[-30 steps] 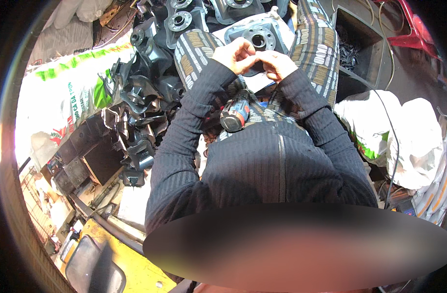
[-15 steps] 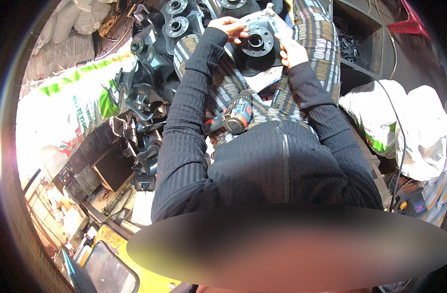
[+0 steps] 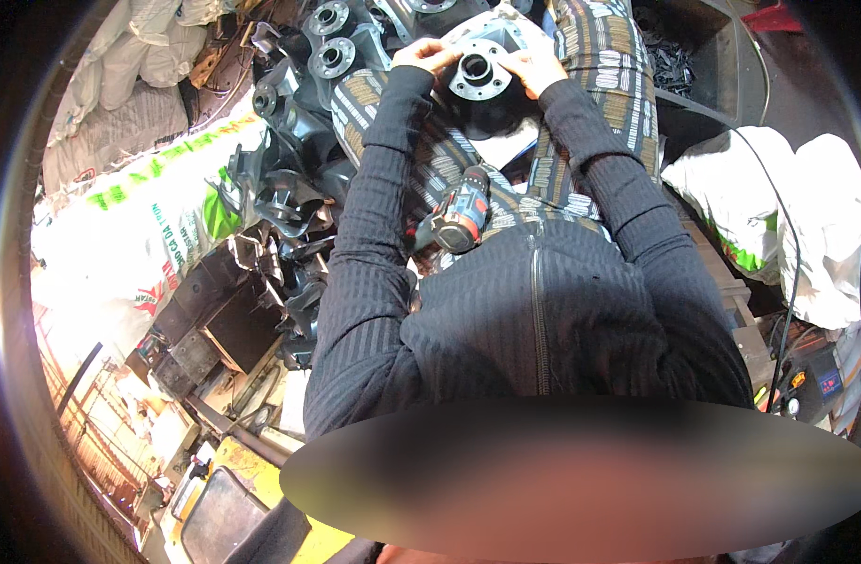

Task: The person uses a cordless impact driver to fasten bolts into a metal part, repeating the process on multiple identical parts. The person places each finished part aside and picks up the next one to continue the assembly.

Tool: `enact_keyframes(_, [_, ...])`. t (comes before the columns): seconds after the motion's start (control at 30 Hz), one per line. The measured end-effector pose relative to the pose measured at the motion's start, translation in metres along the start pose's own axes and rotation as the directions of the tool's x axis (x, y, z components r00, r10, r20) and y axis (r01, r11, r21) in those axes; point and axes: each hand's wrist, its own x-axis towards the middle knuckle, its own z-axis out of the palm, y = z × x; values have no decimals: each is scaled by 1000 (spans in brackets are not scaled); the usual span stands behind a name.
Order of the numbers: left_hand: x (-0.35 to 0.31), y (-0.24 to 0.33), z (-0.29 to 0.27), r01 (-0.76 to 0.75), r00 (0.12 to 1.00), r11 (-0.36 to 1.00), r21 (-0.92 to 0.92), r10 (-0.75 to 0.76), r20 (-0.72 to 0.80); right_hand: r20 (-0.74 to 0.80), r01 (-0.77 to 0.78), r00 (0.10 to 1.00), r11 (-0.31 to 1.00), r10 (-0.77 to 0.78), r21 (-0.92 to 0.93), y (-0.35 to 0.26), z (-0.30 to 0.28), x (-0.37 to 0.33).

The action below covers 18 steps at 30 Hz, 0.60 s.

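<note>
Between my knees at the top of the head view is a metal hub (image 3: 477, 80) with a round drilled flange, a dark central bore and a dark plate-like body beneath it. My left hand (image 3: 430, 56) is at the flange's left side, with its fingers closed on the rim. On the opposite side my right hand (image 3: 534, 71) grips the flange with thumb and fingers, partly washed out by glare. A white sheet (image 3: 502, 148) lies below the part. On my lap rests a cordless drill (image 3: 461, 211), touched by neither hand.
Several similar flanged hubs (image 3: 332, 58) stand at the upper left, above a heap of dark curved metal pieces (image 3: 294, 202). A grey bin (image 3: 717, 66) at the upper right holds small dark parts. White sacks (image 3: 120, 244) flank me, and a cable (image 3: 780, 221) hangs at the right.
Both hands have moved inward onto the flange's sides. The hub's flange has shifted slightly left and up in the picture. The drill remains on my lap.
</note>
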Motion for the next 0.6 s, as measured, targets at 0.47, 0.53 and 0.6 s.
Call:
enact_keyframes(0.47, [-12,-20,-6,378,925,788,-486,-305,225,-19,165,985,975,-169,-149,-14,3,3])
enact_keyframes(0.53, [-10,-23,-6,392,919,788,-474,-312,242,-37,137,989,980,-144,-147,-15,5,3])
enact_keyframes(0.6, [-8,-27,-7,408,913,765,-498,-329,241,-52,116,990,977,-127,-179,-16,6,2])
